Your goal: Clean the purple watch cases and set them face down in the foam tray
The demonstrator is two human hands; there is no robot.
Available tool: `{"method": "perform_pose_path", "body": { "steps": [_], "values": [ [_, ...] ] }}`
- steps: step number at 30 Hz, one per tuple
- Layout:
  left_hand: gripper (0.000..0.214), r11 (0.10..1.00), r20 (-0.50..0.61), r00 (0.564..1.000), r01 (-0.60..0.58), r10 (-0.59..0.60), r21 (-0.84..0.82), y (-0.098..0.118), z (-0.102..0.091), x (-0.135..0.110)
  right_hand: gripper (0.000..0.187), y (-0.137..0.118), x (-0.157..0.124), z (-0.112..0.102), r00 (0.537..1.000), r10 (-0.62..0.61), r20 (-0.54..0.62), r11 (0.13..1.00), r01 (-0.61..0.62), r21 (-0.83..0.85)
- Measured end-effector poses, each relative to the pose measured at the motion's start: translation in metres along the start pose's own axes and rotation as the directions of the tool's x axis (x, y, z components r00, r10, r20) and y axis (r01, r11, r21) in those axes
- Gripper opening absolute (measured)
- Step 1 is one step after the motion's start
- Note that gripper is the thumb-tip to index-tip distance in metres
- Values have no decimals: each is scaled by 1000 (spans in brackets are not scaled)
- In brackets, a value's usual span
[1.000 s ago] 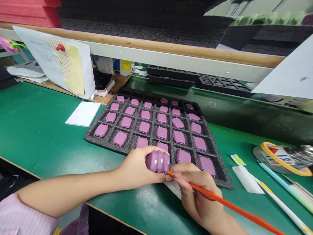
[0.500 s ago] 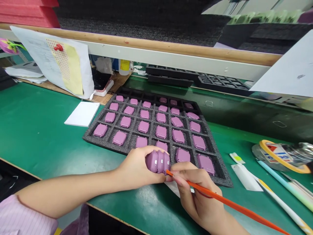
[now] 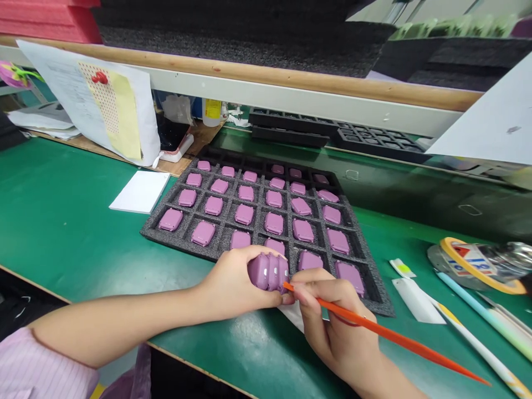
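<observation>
Head view: we find the left grip [image 3: 236, 280] curled closed around three mauve plastic casings [image 3: 268, 272], pressed side by side with their glossy faces toward us. The right grip [image 3: 336, 327] pinches a slim orange stick [image 3: 374, 324] between thumb and fingers, like a pen. Its pointed tip sits right at the edge of the end casing (whether it actually touches, we cannot tell). Both hands hover just above a black foam tray [image 3: 153, 230], whose square compartments hold more mauve casings [image 3: 274, 223], one to a cell, with the left hand covering the nearest cells. The tray lies on the green tabletop [image 3: 70, 221], a white card [image 3: 140, 192] just left of it. To the right we see a white strip [image 3: 415, 302] and a yellow-rimmed roll [image 3: 482, 263]. Beyond the wooden-edged shelf rail [image 3: 266, 77], dark trays [image 3: 291, 127] sit stacked. A pink striped sleeve [image 3: 37, 360] covers the left arm.
</observation>
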State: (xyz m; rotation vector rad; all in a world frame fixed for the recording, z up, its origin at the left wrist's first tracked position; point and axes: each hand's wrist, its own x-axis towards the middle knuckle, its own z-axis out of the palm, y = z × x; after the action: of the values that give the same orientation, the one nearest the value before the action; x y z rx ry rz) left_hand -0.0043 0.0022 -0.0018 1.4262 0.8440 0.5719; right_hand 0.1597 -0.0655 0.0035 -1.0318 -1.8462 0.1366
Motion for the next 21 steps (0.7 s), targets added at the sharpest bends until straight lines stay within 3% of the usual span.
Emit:
{"method": "perform_pose_path", "body": {
  "steps": [10, 21],
  "values": [
    [46, 1000, 15, 1000, 6, -6, -4, 5, 0, 0, 8, 4, -3, 0, 1000, 9, 20, 997, -11, 77],
    [48, 1000, 23, 1000, 18, -18, -17, 6, -1, -1, 8, 3, -2, 0, 1000, -9, 10, 998, 9, 56]
  ]
}}
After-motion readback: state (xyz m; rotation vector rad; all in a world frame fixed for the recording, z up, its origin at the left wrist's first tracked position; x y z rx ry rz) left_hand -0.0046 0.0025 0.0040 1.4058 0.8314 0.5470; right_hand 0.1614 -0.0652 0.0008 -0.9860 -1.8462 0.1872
